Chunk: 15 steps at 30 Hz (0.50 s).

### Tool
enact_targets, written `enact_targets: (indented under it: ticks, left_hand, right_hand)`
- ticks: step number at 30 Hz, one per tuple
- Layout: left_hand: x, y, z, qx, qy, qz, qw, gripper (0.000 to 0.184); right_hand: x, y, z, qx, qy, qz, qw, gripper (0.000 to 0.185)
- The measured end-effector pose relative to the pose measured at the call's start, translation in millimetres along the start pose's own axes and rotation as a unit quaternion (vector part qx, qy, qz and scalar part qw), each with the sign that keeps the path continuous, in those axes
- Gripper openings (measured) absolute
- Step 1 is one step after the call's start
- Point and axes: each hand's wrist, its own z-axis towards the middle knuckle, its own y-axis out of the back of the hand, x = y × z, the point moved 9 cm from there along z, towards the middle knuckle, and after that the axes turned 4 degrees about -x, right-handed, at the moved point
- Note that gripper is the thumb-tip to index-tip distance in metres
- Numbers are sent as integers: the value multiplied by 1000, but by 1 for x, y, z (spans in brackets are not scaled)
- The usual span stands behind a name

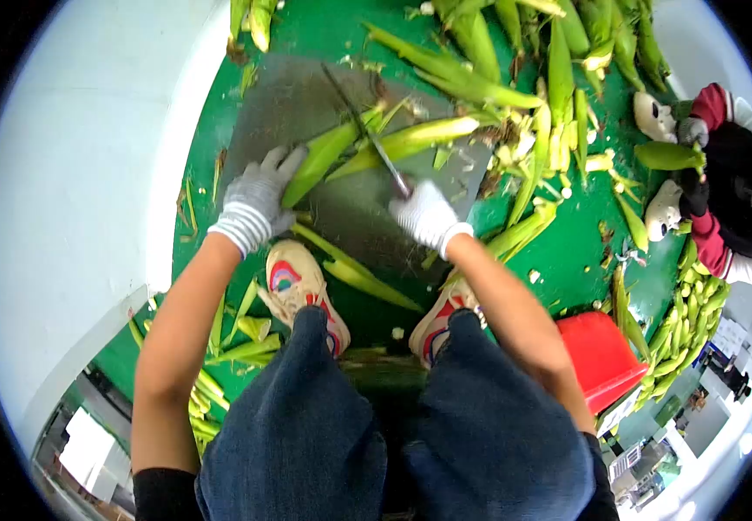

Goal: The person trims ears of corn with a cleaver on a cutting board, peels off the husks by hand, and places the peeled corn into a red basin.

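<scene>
My left hand (259, 195), in a grey-and-white knit glove, grips the lower end of a green ear of corn (317, 163) lying on a dark board (350, 221). My right hand (428, 213), gloved the same way, is closed round the handle of a long knife (363, 126). The knife's thin blade slants up and left across the far end of the ear; whether it touches the husk I cannot tell. Right of that ear lies a paler stripped husk piece (415, 139). A loose husk leaf (363, 280) lies between my shoes.
Unhusked corn (567, 35) is heaped at the far right on the green floor (558, 278), with cut stalk ends and husk scraps around. A red stool or bin (601, 360) stands right of my knee. Another person (732, 182) in gloves holds an ear nearby. A white wall (89, 156) rises left.
</scene>
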Motion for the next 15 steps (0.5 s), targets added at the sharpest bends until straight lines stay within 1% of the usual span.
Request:
enact_targets:
  ticks: [1,2,4,5,6,7,8,9,11,12,13,14,15]
  left_hand:
    - [6,4,3,-2,5,-2,1000,94]
    - [20,-4,6,-19,3,-74,997,94]
    - [44,-22,-13,-45,6,-308,950,98]
    - [56,-24,-22,-66,13,-406,911,101]
    - [61,-25,-32,-89,-3,-411,907,102]
    - [63,-29,-47,-110,-17,-418,902,103]
    - [63,-38,-54,-103,23,-539,835,103]
    - [53,-31,-64,-115,23,-521,846,102]
    - [25,-1,-69,-149,0,-484,862,100]
    - [6,16,-69,-172,-36,-449,876,96]
    - [-15,34,-67,-196,-76,-413,886,92]
    - [-39,58,-69,-238,-141,-383,882,86]
    - [-59,73,-68,-254,-212,-352,876,86]
  right_hand:
    - [7,8,-10,-41,41,-32,998,32]
    - [-1,9,-8,-44,41,21,998,33]
    - [-23,-2,-25,-16,4,133,991,35]
    - [-26,1,-32,-10,-14,184,983,35]
    - [-24,16,-38,-63,40,151,986,31]
    - [-35,22,-39,-125,57,183,974,34]
    - [-36,40,-44,-175,66,98,977,39]
    - [-24,63,-55,-227,75,12,971,45]
    - [33,102,-88,-295,199,-131,925,54]
    - [49,103,-92,-231,227,-85,942,58]
    - [82,104,-110,-164,279,-23,946,64]
    - [91,100,-118,-143,331,73,930,68]
    - [111,103,-130,-89,345,101,929,72]
